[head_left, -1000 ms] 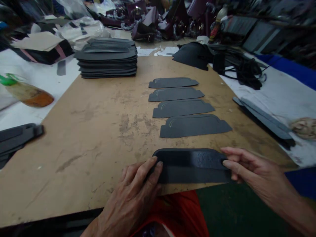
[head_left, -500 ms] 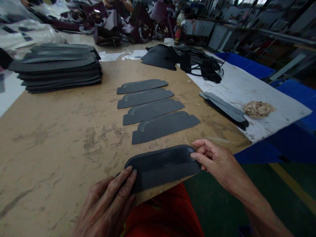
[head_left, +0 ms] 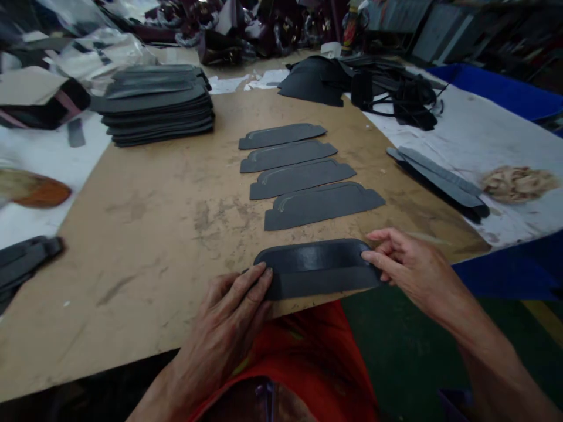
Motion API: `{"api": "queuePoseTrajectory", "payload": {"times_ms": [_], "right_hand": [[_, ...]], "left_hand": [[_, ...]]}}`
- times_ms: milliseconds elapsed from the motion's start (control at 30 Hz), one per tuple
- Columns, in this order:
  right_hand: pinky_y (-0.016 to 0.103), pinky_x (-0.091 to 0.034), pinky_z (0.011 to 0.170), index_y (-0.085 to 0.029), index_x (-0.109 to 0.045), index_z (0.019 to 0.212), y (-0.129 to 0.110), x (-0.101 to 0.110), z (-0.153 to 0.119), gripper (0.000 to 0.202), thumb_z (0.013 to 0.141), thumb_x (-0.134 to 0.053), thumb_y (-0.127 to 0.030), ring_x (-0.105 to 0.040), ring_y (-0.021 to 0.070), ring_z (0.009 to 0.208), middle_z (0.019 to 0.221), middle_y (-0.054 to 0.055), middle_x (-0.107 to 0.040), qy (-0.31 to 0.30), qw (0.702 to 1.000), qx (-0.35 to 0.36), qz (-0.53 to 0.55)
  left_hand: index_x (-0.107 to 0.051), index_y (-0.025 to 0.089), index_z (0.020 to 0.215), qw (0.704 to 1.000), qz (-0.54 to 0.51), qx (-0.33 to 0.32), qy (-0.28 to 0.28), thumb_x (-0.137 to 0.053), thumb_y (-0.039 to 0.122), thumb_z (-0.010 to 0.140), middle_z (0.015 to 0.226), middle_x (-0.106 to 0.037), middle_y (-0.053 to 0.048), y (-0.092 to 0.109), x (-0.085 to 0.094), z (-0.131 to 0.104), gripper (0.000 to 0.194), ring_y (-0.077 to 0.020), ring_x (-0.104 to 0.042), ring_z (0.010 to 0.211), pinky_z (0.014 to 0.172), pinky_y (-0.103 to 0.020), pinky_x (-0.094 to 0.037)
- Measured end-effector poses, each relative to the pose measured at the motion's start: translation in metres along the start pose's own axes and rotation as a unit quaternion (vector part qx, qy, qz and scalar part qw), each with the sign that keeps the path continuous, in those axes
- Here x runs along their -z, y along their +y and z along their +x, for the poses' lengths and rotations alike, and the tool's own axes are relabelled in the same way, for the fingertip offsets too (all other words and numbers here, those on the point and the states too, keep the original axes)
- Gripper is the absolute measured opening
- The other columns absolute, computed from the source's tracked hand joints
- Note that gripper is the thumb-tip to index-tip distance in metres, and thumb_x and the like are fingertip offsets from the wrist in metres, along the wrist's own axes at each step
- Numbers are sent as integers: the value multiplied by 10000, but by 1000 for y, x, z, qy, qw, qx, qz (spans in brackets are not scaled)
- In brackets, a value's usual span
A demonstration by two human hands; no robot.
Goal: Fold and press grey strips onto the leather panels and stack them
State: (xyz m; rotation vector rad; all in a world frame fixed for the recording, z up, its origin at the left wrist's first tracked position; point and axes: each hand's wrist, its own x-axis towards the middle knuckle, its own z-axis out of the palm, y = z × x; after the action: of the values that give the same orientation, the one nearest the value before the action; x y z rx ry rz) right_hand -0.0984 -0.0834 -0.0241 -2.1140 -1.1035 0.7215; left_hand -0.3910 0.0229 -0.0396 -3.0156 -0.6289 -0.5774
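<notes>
A dark leather-like panel (head_left: 316,269) with a rounded upper edge lies at the table's front edge. My left hand (head_left: 235,305) rests on its left end, the fingers together and pressing the corner. At the right end my right hand (head_left: 402,261) pinches the panel between thumb and fingers. Beyond it, several flat grey pieces (head_left: 323,205) with pale curved lines lie in a column. A thick stack of dark panels (head_left: 158,108) stands at the back left.
Black pieces and straps (head_left: 396,99) lie at the back right. Narrow grey strips (head_left: 440,181) and a crumpled tan wad (head_left: 519,183) are on the right. A brush-like item (head_left: 39,190) and dark pieces (head_left: 26,261) lie at the left.
The view has swung left and down, so the table's things appear further right and higher. Both hands keep their places on the panel.
</notes>
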Motion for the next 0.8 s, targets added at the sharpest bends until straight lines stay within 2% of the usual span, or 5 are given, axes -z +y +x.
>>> {"api": "queuePoseTrajectory", "payload": {"times_ms": [200, 367, 467, 633, 800], "right_hand": [[265, -466, 444, -214, -572, 986, 6, -1, 5, 407, 718, -602, -518, -589, 150, 493, 636, -11, -603, -2, 1000, -19, -5], [254, -480, 465, -208, -551, 996, -4, -2, 2, 322, 766, -584, -431, -571, 123, 491, 656, -29, -574, -2, 1000, -9, 12], [232, -471, 456, -209, -533, 1010, -9, -3, 2, 260, 796, -560, -355, -552, 103, 489, 651, -51, -537, -7, 1000, -11, 21], [227, -471, 469, -211, -530, 1019, -9, -3, 3, 248, 801, -557, -328, -559, 101, 508, 652, -56, -537, -4, 1000, -13, 12], [232, -449, 474, -224, -528, 996, -6, -4, 5, 224, 796, -559, -320, -565, 107, 495, 632, -59, -543, -2, 1000, -1, -26]], "left_hand": [[-415, 120, 1347, 998, -10, 21, -61, -452, 214, 942, 1351, -518, -112, 4, 2, -4, 418, -235, -516, 1143, 946, -398, -415], [-441, 134, 1341, 1000, -9, 8, -9, -443, 233, 939, 1311, -552, -99, 0, 0, -4, 414, -214, -543, 1078, 905, -349, -432], [-386, 159, 1394, 1000, 12, -14, 12, -426, 280, 945, 1310, -554, -87, -6, -7, -4, 467, -214, -548, 1048, 876, -339, -428], [-298, 134, 1441, 998, 31, -58, 13, -401, 229, 947, 1348, -521, -101, -11, -11, -7, 513, -226, -514, 1108, 884, -344, -381], [-345, 115, 1415, 999, 26, -47, -8, -405, 256, 949, 1344, -521, -111, -10, -8, -6, 491, -229, -517, 1106, 881, -338, -378]]}}
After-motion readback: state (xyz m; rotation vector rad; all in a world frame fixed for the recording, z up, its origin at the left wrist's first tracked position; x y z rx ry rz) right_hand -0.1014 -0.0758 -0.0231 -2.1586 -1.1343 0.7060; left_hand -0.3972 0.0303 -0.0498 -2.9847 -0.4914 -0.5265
